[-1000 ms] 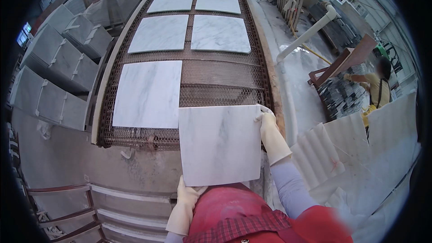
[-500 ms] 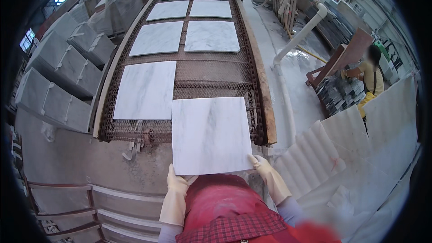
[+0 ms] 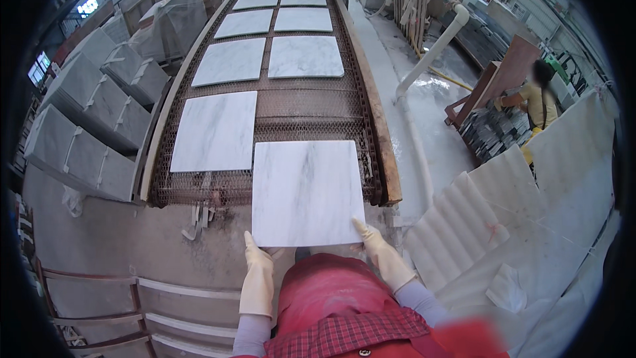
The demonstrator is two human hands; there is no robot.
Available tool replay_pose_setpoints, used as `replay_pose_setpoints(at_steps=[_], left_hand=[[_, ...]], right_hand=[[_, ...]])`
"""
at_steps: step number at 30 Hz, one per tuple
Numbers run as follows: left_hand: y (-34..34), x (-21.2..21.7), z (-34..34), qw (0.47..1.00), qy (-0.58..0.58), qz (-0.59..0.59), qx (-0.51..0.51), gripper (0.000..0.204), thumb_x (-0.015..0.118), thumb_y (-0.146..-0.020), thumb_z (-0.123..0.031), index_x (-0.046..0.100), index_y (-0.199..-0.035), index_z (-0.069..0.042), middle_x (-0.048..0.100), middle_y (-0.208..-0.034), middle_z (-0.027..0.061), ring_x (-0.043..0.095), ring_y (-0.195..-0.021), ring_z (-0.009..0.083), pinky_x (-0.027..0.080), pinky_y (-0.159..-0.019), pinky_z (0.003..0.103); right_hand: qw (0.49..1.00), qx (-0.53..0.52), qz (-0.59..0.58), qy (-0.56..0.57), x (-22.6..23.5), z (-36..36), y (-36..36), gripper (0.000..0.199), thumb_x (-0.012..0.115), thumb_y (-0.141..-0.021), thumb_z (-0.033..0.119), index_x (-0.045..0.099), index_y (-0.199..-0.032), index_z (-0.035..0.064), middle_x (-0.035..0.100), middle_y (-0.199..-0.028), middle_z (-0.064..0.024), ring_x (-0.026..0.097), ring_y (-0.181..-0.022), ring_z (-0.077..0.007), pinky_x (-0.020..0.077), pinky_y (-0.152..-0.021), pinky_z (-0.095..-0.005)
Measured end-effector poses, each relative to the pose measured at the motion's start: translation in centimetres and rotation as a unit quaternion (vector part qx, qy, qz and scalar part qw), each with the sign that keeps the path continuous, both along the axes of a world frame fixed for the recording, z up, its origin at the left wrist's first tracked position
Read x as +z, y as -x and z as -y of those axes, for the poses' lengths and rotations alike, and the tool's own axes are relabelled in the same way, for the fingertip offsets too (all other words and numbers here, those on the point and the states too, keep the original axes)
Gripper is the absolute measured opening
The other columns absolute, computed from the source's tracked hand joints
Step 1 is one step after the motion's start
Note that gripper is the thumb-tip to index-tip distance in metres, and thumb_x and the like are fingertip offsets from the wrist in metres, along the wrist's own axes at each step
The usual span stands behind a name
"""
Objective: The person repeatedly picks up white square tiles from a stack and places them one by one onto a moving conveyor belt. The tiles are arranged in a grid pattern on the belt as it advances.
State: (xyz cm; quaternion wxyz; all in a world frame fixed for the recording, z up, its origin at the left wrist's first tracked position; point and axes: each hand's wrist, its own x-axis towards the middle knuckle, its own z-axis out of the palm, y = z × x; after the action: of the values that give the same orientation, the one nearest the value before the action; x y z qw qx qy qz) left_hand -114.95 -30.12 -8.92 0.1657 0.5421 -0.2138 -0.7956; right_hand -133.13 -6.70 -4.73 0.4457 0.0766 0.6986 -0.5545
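"One marble tile (image 3: 308,193), I see. Where is it, compared with the mesh conveyor (image 3: 311,103)?"

"It is at the conveyor's near end, toward the right half, and its far part covers some of the mesh. I cannot tell if it touches the belt."

"And how is the grip?"

"Both hands are gripping this tile. The left gloved hand (image 3: 257,265) has its near left corner, and the right gloved hand (image 3: 377,245) has its near right corner, with the thumb on top."

"What lies on the conveyor?"

"Two lanes of pale tiles (image 3: 306,56). The nearest left-lane tile (image 3: 215,131) is just beside the held one."

"And around it?"

"Left of the conveyor stand strapped stone slabs (image 3: 89,152). Right of it is a white pipe (image 3: 437,50); farther right, a co-worker (image 3: 540,103) reaches toward stacked dark stone strips (image 3: 493,129)."
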Motion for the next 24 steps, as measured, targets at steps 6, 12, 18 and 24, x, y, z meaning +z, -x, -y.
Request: replay_pose_setpoints(at_steps=[6,12,18,24], left_hand=[[-1.9,1.1,-2.0,0.999,-0.03,-0.016,0.034,0.064,0.037,-0.089,-0.063,0.05,-0.128,-0.015,0.058,-0.121,0.0099,0.061,-0.101,0.0334,0.051,-0.083,0.053],[-2.8,1.9,-3.1,0.992,-0.099,-0.032,0.066,0.055,0.039,-0.091,-0.056,0.051,-0.126,-0.015,0.057,-0.121,0.0112,0.059,-0.106,0.0331,0.052,-0.082,0.056],[-1.6,3.3,-2.4,0.985,-0.147,0.022,0.091,0.047,0.038,-0.094,-0.049,0.052,-0.124,-0.017,0.057,-0.122,0.0064,0.054,-0.112,0.0289,0.047,-0.09,0.055],[-3.1,1.3,-3.2,0.996,-0.058,-0.06,0.018,0.031,0.034,-0.1,-0.027,0.052,-0.122,-0.015,0.052,-0.128,0.0035,0.052,-0.115,0.0266,0.046,-0.094,0.051]], right_hand=[[0.998,0.011,0.055,0.007,-0.4,-2.4,-1.6,0.071,0.06,-0.075,0.069,0.06,-0.109,0.0061,0.065,-0.086,-0.008,0.061,-0.064,-0.0176,0.0506,-0.057,-0.0293],[0.996,0.023,0.081,-0.012,0.3,-3.4,-2.0,0.074,0.059,-0.078,0.068,0.056,-0.119,0.0059,0.065,-0.097,-0.0108,0.062,-0.07,-0.0215,0.0524,-0.064,-0.0329],[0.995,0.034,0.094,-0.016,0.6,-3.0,-1.5,0.081,0.057,-0.079,0.068,0.048,-0.131,0.0061,0.061,-0.113,-0.0134,0.062,-0.089,-0.0273,0.0512,-0.077,-0.0385],[0.993,0.1,0.041,-0.036,-1.7,-4.1,-1.3,0.076,0.052,-0.082,0.068,0.052,-0.129,0.0081,0.063,-0.109,-0.016,0.062,-0.097,-0.0291,0.049,-0.082,-0.0385]])
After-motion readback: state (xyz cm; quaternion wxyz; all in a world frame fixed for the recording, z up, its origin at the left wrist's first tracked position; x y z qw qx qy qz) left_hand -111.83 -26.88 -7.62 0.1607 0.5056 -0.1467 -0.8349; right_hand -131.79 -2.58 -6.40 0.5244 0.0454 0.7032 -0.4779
